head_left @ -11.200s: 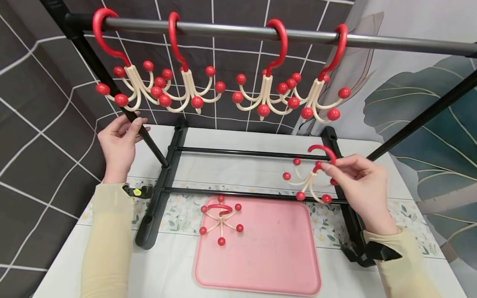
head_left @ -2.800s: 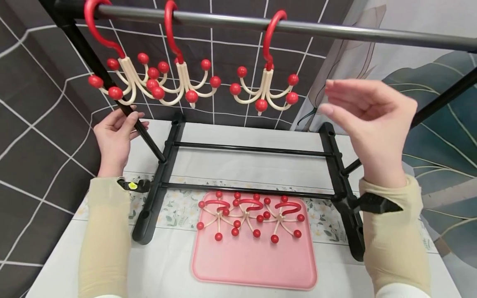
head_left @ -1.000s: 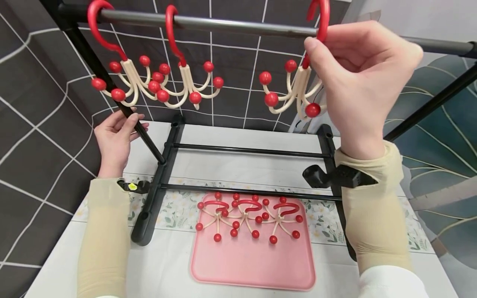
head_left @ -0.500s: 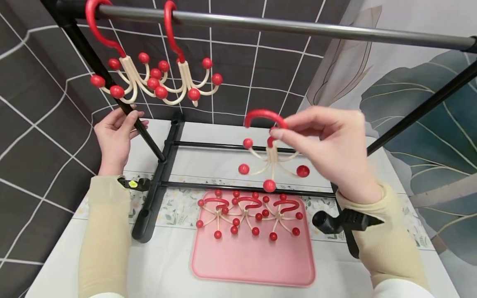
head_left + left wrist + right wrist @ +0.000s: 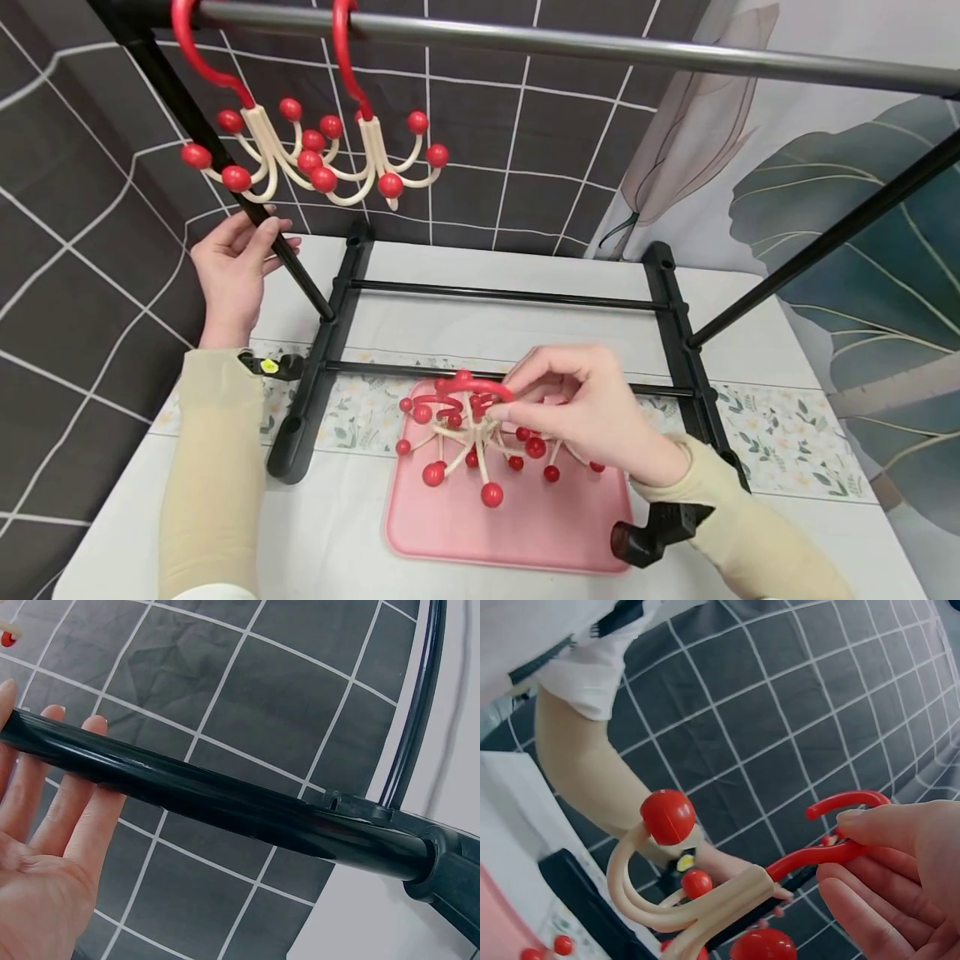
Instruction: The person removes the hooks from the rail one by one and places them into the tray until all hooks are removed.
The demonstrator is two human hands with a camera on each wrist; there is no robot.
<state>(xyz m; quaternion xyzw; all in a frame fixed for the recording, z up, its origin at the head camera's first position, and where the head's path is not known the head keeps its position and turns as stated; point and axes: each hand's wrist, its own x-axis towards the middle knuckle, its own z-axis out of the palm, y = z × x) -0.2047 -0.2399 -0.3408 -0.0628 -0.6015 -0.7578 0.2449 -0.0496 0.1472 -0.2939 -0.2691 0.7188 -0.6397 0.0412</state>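
In the head view, my right hand (image 5: 585, 408) pinches the red hook of a claw-shaped hanger (image 5: 492, 494), with cream prongs tipped in red balls. It is over the pink tray (image 5: 510, 542), partly hiding several similar hangers lying there. The right wrist view shows the thumb and fingers on the held hanger's hook (image 5: 817, 855). My left hand (image 5: 232, 275) holds the black slanted post (image 5: 300, 273) of the rack, thumb on one side and fingers behind it. Two more hangers, a left one (image 5: 262, 154) and a right one (image 5: 372, 158), hang from the rail (image 5: 600, 46).
The rack's black feet (image 5: 322, 367) and thin crossbars (image 5: 510, 294) stand on a white cloth with a floral band (image 5: 795, 433). Another slanted post (image 5: 825, 242) rises at right. Dark grid-patterned cloth (image 5: 555, 150) lies behind, with a leaf-patterned curtain (image 5: 885, 250) at right.
My right hand has taken one hanger off the rail, after another earlier, and lowered it leftward to the tray. Hangers on the tray have increased. My left hand stays on the post.
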